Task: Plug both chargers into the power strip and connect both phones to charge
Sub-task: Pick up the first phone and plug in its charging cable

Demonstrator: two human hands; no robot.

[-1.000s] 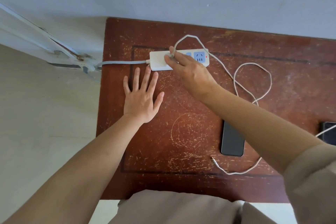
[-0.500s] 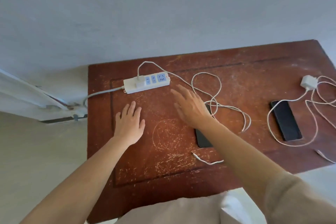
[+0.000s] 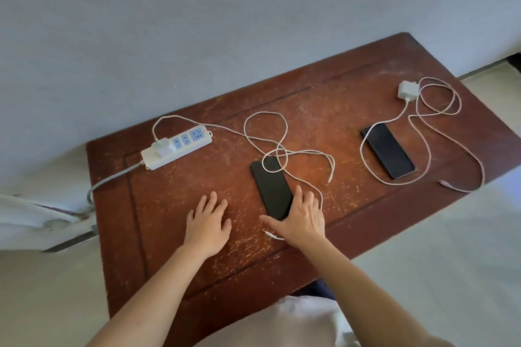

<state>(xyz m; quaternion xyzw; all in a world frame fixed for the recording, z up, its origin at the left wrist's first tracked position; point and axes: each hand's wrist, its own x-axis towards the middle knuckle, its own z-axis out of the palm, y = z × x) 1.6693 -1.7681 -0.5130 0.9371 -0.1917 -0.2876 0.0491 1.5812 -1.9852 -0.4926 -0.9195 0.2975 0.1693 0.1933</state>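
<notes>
A: Well, the table (image 3: 380,87) first: one charger (image 3: 163,146) sits plugged in the power strip (image 3: 176,149), far end from the strip's red light.

B: And the second charger (image 3: 406,90) lies loose, well right of the strip, beside the far phone (image 3: 388,151). Neither phone looks connected, I'd say.

A: Near phone (image 3: 270,186), right of the strip: the right hand (image 3: 303,220) lies spread on its lower end, grip open, nothing clasped.

B: Left hand (image 3: 208,222) flat, open, empty. Cable tip (image 3: 267,233) beside the right thumb.

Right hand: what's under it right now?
The right hand covers the near end of the black phone and part of the white cable; the cable's tip pokes out beside it.
</notes>
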